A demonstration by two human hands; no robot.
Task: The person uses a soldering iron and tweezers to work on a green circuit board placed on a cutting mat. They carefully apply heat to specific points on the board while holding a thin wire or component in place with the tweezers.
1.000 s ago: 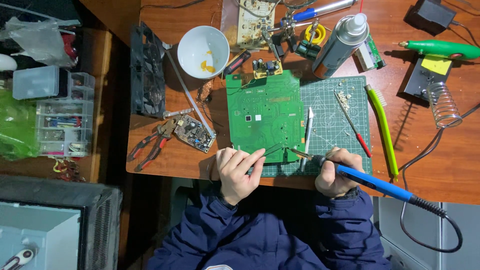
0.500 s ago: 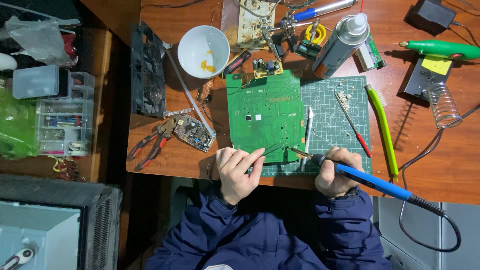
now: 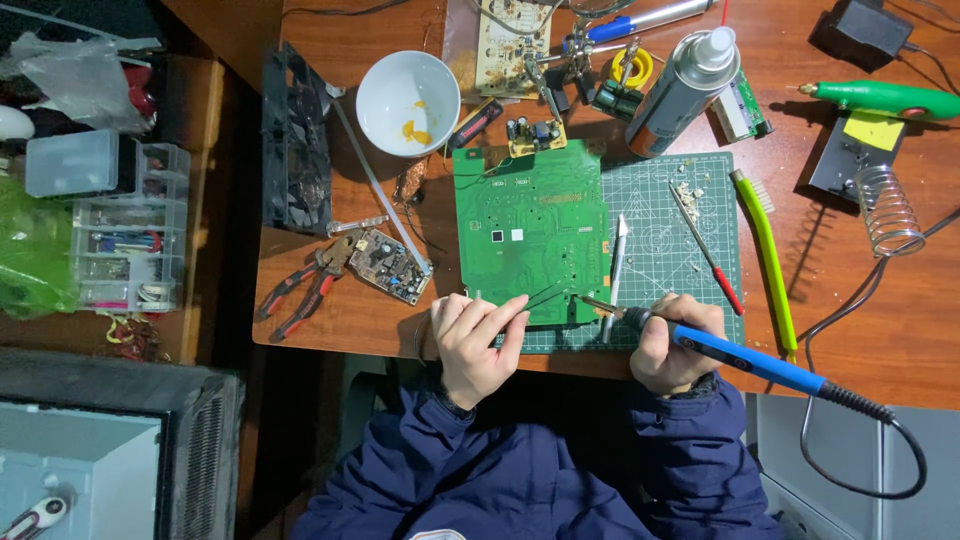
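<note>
Head view: yellow label (image 3: 872, 131) beside coil stand (image 3: 890, 210)

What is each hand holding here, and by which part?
Right hand grips the blue soldering iron by its handle's front end. Left hand pinches dark tweezers near their rear.

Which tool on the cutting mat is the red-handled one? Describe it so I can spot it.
Find the green cutting mat right of the green circuit board. The screwdriver lies slanted on the mat's right part, thin metal shaft, red handle; the neighbouring brush is yellow-green.
</note>
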